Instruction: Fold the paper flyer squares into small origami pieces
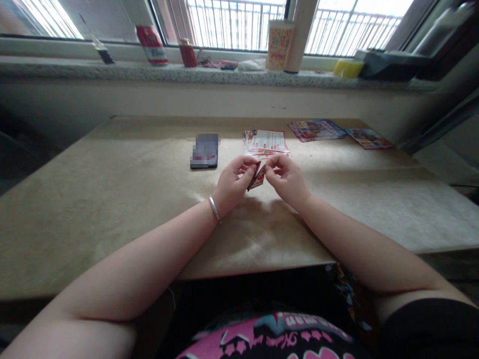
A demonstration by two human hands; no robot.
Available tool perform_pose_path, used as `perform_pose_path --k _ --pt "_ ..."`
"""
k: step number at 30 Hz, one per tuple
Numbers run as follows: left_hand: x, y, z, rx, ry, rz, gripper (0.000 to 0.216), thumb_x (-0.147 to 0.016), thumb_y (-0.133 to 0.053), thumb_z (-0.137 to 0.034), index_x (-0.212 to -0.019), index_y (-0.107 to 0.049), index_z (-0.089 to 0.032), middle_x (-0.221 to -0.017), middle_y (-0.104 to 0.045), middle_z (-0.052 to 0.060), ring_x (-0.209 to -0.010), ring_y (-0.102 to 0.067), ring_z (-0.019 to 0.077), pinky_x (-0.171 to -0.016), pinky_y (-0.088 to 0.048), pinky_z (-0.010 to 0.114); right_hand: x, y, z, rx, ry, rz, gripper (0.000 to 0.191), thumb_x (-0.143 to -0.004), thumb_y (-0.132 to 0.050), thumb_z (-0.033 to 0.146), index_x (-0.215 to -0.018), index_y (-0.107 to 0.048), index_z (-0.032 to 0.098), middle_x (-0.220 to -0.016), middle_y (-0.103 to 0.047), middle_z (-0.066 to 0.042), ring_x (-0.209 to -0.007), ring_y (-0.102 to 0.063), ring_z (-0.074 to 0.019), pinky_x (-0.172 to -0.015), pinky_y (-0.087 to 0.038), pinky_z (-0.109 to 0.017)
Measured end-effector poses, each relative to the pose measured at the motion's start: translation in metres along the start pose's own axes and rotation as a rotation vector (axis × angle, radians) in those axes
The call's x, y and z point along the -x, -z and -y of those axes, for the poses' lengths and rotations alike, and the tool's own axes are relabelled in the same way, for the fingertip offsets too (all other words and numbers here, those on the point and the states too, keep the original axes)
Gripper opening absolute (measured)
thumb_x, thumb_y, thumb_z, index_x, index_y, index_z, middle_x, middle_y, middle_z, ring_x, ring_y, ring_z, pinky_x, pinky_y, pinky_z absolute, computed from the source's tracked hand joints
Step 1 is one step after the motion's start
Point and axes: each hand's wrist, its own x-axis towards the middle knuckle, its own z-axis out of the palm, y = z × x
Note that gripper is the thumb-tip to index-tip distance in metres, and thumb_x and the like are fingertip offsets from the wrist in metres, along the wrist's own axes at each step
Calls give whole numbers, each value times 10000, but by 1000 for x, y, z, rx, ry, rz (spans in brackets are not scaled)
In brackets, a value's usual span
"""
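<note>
Between my two hands, just above the table, is a small folded printed card (pixel 257 181) with dark red edges and a coloured face. My left hand (pixel 235 180) pinches its left side between thumb and fingers; a silver bracelet sits on that wrist. With thumb and forefinger, my right hand (pixel 285 175) grips the upper right edge. Part of the card is hidden behind the fingers. Right behind my hands lies a pile of white and red printed cards (pixel 266 141). A dark phone (pixel 204 150), its screen blurred out, rests to the left of them.
Two stacks of colourful printed sheets, one stack (pixel 318 129) and another stack (pixel 369 138), lie at the back right of the table (pixel 112 199). On the stone windowsill (pixel 224 76) stand a red can (pixel 151 46), a red bottle (pixel 187 54), a patterned cup (pixel 279 46) and a yellow item (pixel 349 68).
</note>
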Motion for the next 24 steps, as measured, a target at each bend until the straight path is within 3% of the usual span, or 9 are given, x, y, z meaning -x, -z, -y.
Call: perform_pose_path --k 5,9,12,18,24 --pt "-2 -2 11 108 97 95 175 -821 -630 -272 -960 -570 -182 -756 -627 -15 -639 -625 103 -576 -508 194 -3 1 -6 -57 -70 -33 78 -814 -569 281 -803 -526 216 -744 -567 30 -678 -554 -103 -572 -471 -222" --pt "-3 0 16 193 132 42 270 -789 -685 -266 -972 -500 -193 -794 -621 -26 -633 -649 102 -563 -521 193 -2 -1 -11 -94 -109 75 203 -788 -631 303 -937 -512 232 -760 -575 41 -638 -554 -98 -537 -452 -217" --pt "-4 2 18 190 145 25 280 -776 -708 -262 -955 -508 -183 -820 -633 -17 -677 -667 110 -596 -534 200 -1 -2 -15 -88 -139 114 232 -782 -642 332 -924 -487 234 -749 -576 55 -551 -518 -79 -502 -422 -215" --pt "-5 5 17 112 239 88 298 -834 -642 -327 -1060 -601 -138 -972 -702 71 -789 -689 161 -660 -558 243 -4 1 -19 81 -157 93 171 -776 -638 309 -898 -570 210 -701 -601 43 -507 -491 -83 -482 -396 -228" --pt "-7 8 11 -246 242 180 376 -828 -638 -251 -1190 -640 -152 -1042 -729 77 -812 -698 165 -727 -545 252 -8 3 -26 231 -117 121 224 -753 -628 178 -974 -666 186 -980 -701 -44 -648 -592 -113 -620 -500 -268"
